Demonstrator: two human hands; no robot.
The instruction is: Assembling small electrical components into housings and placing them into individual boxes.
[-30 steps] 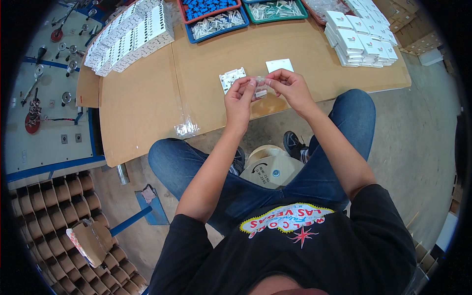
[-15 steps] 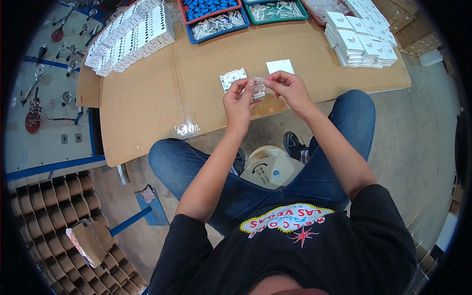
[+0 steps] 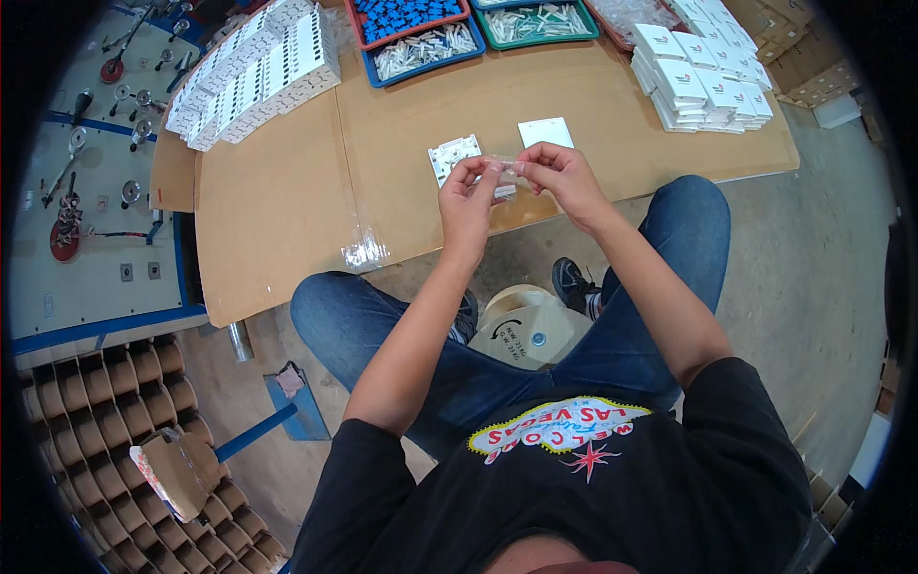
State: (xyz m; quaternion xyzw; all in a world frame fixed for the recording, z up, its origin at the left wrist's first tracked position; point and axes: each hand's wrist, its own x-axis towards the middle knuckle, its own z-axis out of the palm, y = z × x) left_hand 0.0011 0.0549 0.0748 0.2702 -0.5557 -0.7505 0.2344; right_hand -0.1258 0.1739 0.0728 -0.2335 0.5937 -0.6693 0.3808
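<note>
My left hand (image 3: 469,196) and my right hand (image 3: 562,175) are raised together over the near edge of the cardboard-covered table (image 3: 287,201). Both pinch a small clear plastic bag (image 3: 507,173) stretched between the fingertips; what is inside it is too small to tell. Just beyond my left hand a white plastic wall-plate part (image 3: 453,153) lies on the table. A plain white square plate (image 3: 546,132) lies beyond my right hand.
A pile of small clear bags (image 3: 364,251) lies near the table's front edge. Rows of white parts (image 3: 249,77) fill the far left, stacked white boxes (image 3: 703,81) the far right. Trays of blue (image 3: 406,14) and white pieces (image 3: 426,50) stand at the back. A reel (image 3: 521,325) sits between my feet.
Both hands stay together on the clear bag; the fingers have shifted slightly along it. Nothing else moved.
</note>
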